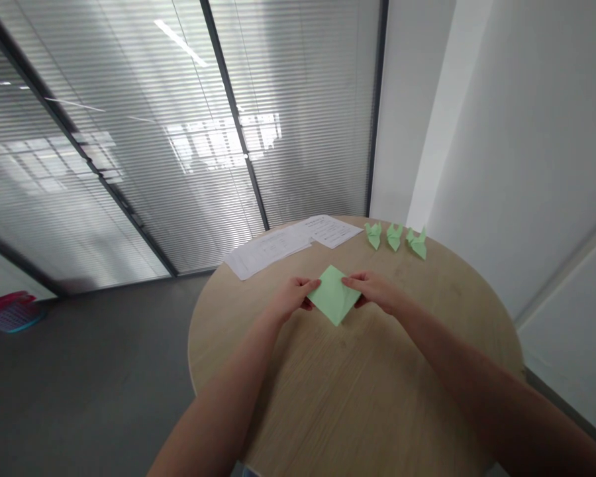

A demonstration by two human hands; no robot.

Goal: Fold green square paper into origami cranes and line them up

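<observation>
Green paper [334,296], diamond-shaped, over the table [352,391]: my left hand [295,296] and right hand [372,288] pinch its side corners. I judge it mid-fold; next move likely calls for aligned edges, firm creasing.

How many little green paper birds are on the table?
3. They sit in a row near the far edge of the table: the left bird beside the white papers, the middle bird next, then the right bird.
</observation>
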